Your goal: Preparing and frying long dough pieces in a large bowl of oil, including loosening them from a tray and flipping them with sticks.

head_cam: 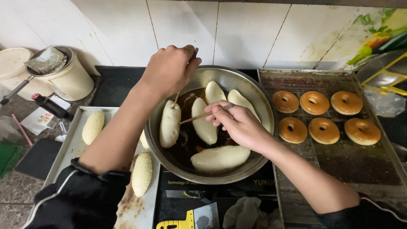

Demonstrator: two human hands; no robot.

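White tiles back the stove where 5 dough pieces (pixel 204 121) are being fried in the pan (pixel 254 95) (oil dark), a stick (pixel 194 118) gripped by the right hand (pixel 239 124), another (pixel 176 99) by the left hand (pixel 169 70); turning likely calls for gentle levering.

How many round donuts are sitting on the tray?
6 donuts on the right tray: a back row of three and a front row of three. None seem hidden.
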